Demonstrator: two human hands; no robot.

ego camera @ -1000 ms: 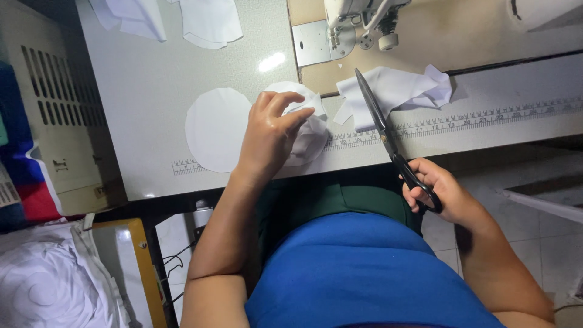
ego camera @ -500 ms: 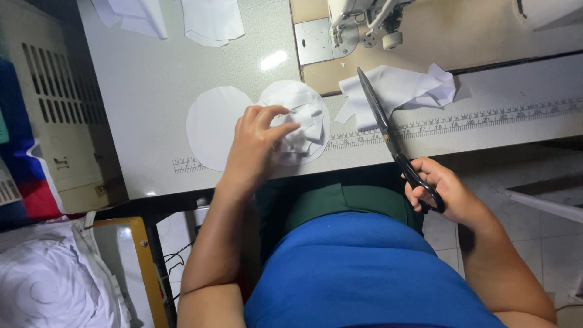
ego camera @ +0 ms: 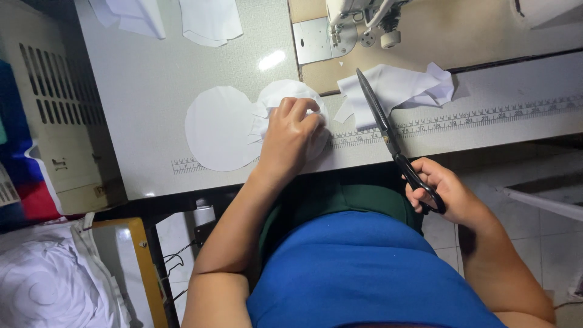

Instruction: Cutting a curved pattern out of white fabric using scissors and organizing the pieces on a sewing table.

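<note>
Nearest the camera, low in the frame, the right hand (ego camera: 446, 193) sits off the table edge at right of centre, its fingers threaded through the black loops of a pair of scissors (ego camera: 388, 135) and clamped on them; the closed blades slant up and left over the table edge toward the middle of the frame. Left of it, at the centre, the left hand (ego camera: 290, 136) lies palm down with fingers curled, pressing on a white fabric round (ego camera: 282, 92) whose near side is bunched and pleated under the fingertips. This piece looks thin, light and limp, likely to slide on the smooth table (ego camera: 152, 79) and crease readily, so it is best held flat under spread fingers or pinched at its rim. Touching it on the left lies a second flat white circle (ego camera: 215, 129), and a printed ruler strip (ego camera: 486, 118) runs along the table's near edge. Farther up, right of centre, sits a crumpled white scrap (ego camera: 401, 88), and beyond it, at the top of the frame, the foot of a sewing machine (ego camera: 364, 21). More white cut pieces (ego camera: 209, 21) lie at the upper left.
</note>
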